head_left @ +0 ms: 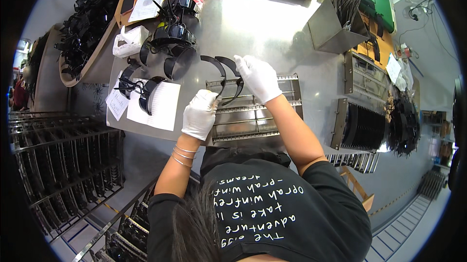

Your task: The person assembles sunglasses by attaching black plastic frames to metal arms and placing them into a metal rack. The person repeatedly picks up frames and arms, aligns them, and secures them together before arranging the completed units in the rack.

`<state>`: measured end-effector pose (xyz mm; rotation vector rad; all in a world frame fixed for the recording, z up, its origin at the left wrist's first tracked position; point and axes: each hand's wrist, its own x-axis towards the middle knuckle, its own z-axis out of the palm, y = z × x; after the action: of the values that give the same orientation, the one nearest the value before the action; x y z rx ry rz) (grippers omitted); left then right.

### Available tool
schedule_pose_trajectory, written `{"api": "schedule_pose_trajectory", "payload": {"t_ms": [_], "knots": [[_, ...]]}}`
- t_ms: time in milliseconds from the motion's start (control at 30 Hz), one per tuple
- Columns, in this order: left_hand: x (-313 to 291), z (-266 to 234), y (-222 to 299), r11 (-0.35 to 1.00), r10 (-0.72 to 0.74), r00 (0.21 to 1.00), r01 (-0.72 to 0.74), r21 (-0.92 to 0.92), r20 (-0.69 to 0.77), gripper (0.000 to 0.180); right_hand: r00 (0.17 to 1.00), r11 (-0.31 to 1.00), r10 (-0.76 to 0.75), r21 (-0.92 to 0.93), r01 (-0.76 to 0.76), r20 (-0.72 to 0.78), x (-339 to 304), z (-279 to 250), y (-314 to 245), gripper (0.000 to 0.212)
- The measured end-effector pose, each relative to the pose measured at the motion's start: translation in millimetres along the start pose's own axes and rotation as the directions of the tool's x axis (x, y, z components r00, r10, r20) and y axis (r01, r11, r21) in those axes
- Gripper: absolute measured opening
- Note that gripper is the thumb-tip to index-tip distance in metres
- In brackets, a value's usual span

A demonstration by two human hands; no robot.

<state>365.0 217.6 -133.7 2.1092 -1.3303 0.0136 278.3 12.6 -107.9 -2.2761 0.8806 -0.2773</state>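
Observation:
Both my hands wear white gloves. My left hand (199, 116) is closed round the lower end of a glossy black curved band (221, 70), near the table's front edge. Opposite it, my right hand (260, 78) has its fingers closed at the upper part of another black curved band (240, 86). The two bands lie close side by side; whether they are joined cannot be made out. Just beneath them is a slotted metal rack (258, 108) with toothed bars, lying on the steel table (272, 33). My gloves hide the gripped ends.
More black curved bands (177, 33) are piled on the table's left, some on white paper (163, 108). A metal bin (335, 33) of thin wire pieces stands back right. A filled rack (362, 126) sits at right. Large bins (92, 23) and shelving (68, 164) flank the left.

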Motion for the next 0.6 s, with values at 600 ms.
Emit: {"api": "schedule_pose_trajectory", "payload": {"t_ms": [600], "knots": [[224.2, -96.1, -127.4, 0.969, -0.237, 0.922, 0.248, -0.005, -0.307, 0.029, 0.413, 0.51, -0.794, -0.119, 0.852, -0.447, -85.6, -133.5, -95.1, 0.031]]}}
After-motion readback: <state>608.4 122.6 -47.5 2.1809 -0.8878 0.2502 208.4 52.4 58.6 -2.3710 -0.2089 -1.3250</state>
